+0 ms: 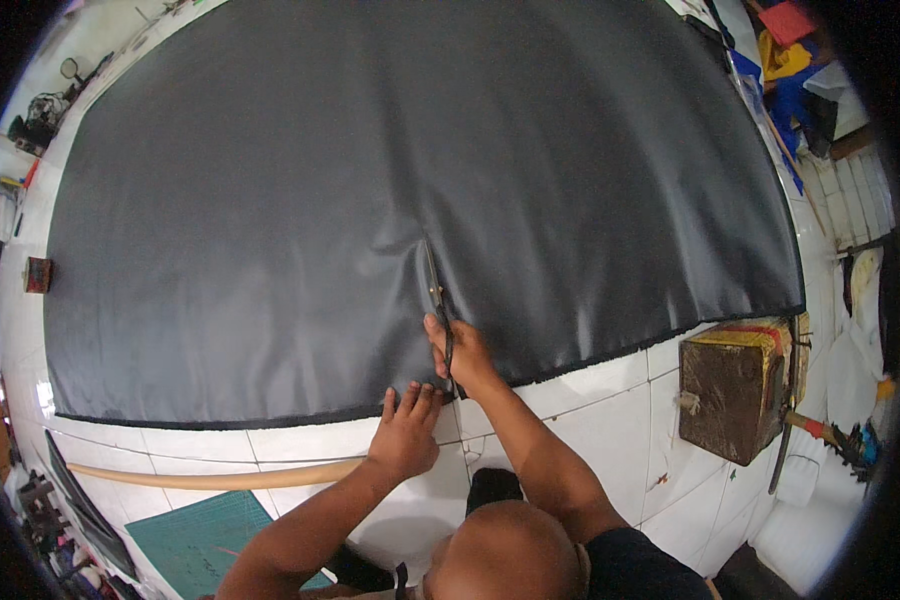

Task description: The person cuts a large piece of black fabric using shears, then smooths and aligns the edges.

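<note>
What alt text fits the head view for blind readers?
A person's right hand holds dark-handled metal scissors to a large glossy black sheet spread over white floor tiles; the left hand rests on the sheet's near edge. A green rectangular mat lies lower left.

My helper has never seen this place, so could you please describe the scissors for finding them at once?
Look for the large black sheet on the white tiled floor. Near the middle of its near edge, the right hand holds the scissors, pointing toward the sheet's far side. They are the only tool being held, slim against the wide sheet.
</note>
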Action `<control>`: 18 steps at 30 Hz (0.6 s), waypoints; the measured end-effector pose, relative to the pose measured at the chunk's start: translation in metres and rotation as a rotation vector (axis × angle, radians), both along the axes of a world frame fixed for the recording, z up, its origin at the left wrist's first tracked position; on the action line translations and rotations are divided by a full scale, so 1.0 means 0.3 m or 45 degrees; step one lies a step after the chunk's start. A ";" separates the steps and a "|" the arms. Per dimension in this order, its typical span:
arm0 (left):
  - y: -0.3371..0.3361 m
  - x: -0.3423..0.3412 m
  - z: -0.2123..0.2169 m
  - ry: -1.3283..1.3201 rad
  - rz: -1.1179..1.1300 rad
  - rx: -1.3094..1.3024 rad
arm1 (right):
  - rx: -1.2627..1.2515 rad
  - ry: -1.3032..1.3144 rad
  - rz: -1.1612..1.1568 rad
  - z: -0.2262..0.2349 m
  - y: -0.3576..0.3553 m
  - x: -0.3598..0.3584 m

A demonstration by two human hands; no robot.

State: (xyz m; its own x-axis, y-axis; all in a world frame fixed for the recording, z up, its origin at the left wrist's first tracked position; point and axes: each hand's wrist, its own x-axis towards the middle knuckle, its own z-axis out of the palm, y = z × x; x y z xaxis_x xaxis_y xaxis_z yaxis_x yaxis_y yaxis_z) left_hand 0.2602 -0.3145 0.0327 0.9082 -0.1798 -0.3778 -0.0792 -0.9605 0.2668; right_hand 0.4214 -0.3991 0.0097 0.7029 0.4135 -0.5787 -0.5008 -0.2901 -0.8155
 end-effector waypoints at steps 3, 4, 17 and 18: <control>0.000 0.015 0.016 0.029 -0.007 -0.024 | 0.074 0.052 -0.008 0.004 0.026 0.066; 0.004 0.013 0.015 0.029 -0.004 -0.026 | 0.113 0.063 -0.012 0.016 0.054 0.095; 0.016 0.027 0.031 0.096 -0.017 -0.052 | -0.060 -0.122 -0.045 -0.001 0.215 0.316; 0.017 0.026 0.031 0.111 -0.004 -0.065 | -0.054 -0.089 -0.032 0.010 0.218 0.318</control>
